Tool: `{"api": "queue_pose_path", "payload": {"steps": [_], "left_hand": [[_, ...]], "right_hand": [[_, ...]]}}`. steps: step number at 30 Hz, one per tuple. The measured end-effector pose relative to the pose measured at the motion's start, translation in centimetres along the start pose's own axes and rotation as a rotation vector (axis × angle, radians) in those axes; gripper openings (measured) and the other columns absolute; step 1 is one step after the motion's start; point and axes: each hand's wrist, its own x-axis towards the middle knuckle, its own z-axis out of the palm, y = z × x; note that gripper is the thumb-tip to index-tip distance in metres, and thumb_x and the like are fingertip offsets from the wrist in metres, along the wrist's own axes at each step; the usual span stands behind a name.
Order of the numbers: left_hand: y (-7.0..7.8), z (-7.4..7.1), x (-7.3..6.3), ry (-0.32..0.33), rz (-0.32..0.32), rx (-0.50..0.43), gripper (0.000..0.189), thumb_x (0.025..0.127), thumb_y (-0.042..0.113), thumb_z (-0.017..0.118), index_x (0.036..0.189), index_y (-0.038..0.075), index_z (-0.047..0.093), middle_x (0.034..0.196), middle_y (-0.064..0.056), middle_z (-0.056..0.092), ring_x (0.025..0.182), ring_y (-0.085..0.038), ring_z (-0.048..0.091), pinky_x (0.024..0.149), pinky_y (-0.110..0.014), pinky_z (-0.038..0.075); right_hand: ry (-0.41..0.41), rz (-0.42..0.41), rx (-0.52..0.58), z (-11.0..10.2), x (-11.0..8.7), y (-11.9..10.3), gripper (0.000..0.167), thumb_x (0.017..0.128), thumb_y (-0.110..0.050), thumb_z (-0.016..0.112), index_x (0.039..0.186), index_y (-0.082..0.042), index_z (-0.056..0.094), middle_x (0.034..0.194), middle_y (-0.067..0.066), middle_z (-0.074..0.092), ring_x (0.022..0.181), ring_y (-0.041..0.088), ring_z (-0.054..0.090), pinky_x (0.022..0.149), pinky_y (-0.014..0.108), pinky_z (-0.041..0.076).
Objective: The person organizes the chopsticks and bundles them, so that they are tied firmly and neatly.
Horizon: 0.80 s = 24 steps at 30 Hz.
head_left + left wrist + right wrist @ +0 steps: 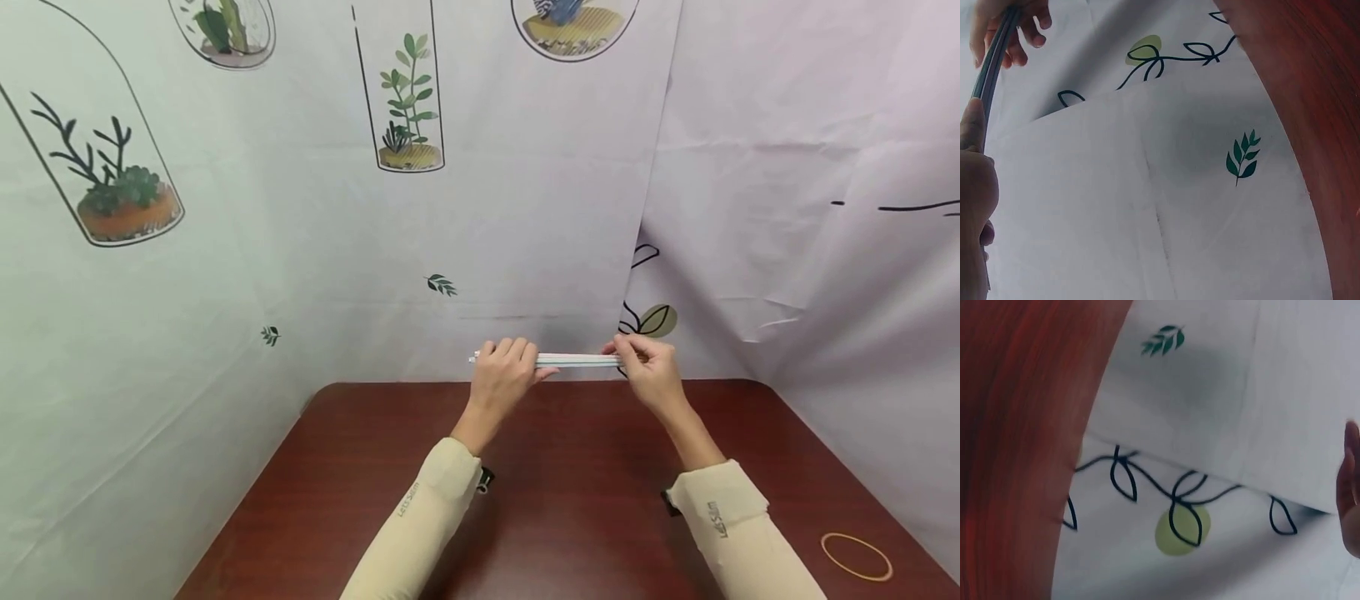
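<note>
A thin bundle of long, slim sticks point(577, 361), pale with light blue along the lower side, is held level above the table's far edge. My left hand point(504, 371) grips it near its left end, fingers wrapped over the top, and a short tip pokes out past them. At the other end my right hand point(651, 367) pinches the sticks between thumb and fingers. The left wrist view shows the bundle point(996, 62) running from the left hand point(975, 187) up to the right hand point(1029, 28). Only part of the right hand point(1350, 494) enters the right wrist view.
A dark red wooden table point(570, 500) lies below both arms. On its right side rests a thin yellow ring point(890, 572), resembling a rubber band. White cloth point(525, 225) printed with plants hangs behind the table and along both sides.
</note>
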Motion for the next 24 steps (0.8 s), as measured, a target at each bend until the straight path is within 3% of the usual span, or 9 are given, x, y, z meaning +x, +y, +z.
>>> {"api": "queue_pose_path", "payload": {"steps": [2,4,8,11,15,19,24], "left_hand": [[0.0,0.1,-0.1,0.004,0.000,0.003,0.055,0.083,0.065,0.061,0.068,0.014,0.047,0.061,0.003,0.041,0.052,-0.013,0.039,0.052,-0.028,0.029],[0.0,0.1,-0.3,0.011,-0.004,0.008,0.055,0.082,0.066,0.063,0.068,0.015,0.047,0.061,0.003,0.042,0.052,-0.013,0.039,0.052,-0.028,0.029],[0.2,0.2,-0.6,0.018,-0.019,0.020,0.055,0.082,0.066,0.062,0.069,0.014,0.049,0.062,0.003,0.043,0.053,-0.014,0.041,0.052,-0.029,0.031],[0.3,0.3,-0.7,0.028,-0.035,0.040,0.055,0.084,0.067,0.059,0.070,0.014,0.050,0.063,0.003,0.044,0.054,-0.014,0.044,0.053,-0.029,0.033],[0.5,0.3,-0.5,0.040,-0.065,0.053,0.054,0.086,0.066,0.055,0.072,0.014,0.053,0.065,0.002,0.047,0.057,-0.015,0.048,0.054,-0.031,0.036],[0.6,0.3,-0.3,0.050,-0.077,0.062,0.054,0.086,0.066,0.052,0.072,0.014,0.053,0.065,0.002,0.048,0.058,-0.016,0.049,0.055,-0.033,0.037],[0.5,0.1,-0.2,0.041,-0.074,0.036,0.055,0.087,0.067,0.050,0.075,0.013,0.055,0.068,0.002,0.051,0.061,-0.016,0.050,0.060,-0.034,0.041]], "right_hand": [[0.003,-0.146,-0.120,-0.1,-0.1,1.6,0.019,0.092,-0.016,0.064,0.083,-0.002,0.074,0.077,0.010,0.071,0.066,0.010,0.060,0.062,0.024,0.046],[-0.001,-0.288,-0.276,-0.1,-0.2,3.1,0.031,0.093,-0.034,0.065,0.088,-0.005,0.074,0.083,0.008,0.072,0.072,0.019,0.063,0.067,0.034,0.048],[-0.051,-0.486,-0.522,0.4,-0.5,2.9,0.063,0.096,-0.061,0.049,0.098,-0.002,0.071,0.092,0.012,0.072,0.081,0.033,0.064,0.069,0.049,0.045],[-0.075,-0.539,-0.647,1.2,-0.7,2.4,0.063,0.098,-0.059,0.045,0.099,0.000,0.069,0.091,0.013,0.071,0.081,0.035,0.064,0.070,0.049,0.045],[-0.045,-0.556,-0.764,2.2,-0.7,1.9,0.058,0.100,-0.051,0.044,0.100,0.003,0.066,0.084,0.017,0.067,0.075,0.037,0.060,0.068,0.048,0.045],[0.055,-0.582,-0.767,2.9,-0.7,1.9,0.058,0.099,-0.051,0.047,0.097,0.003,0.066,0.078,0.017,0.061,0.067,0.038,0.055,0.060,0.047,0.041],[0.193,-0.653,-0.728,3.6,-0.4,2.6,0.056,0.097,-0.054,0.049,0.080,-0.001,0.058,0.067,0.013,0.049,0.055,0.035,0.045,0.050,0.046,0.032]]}}
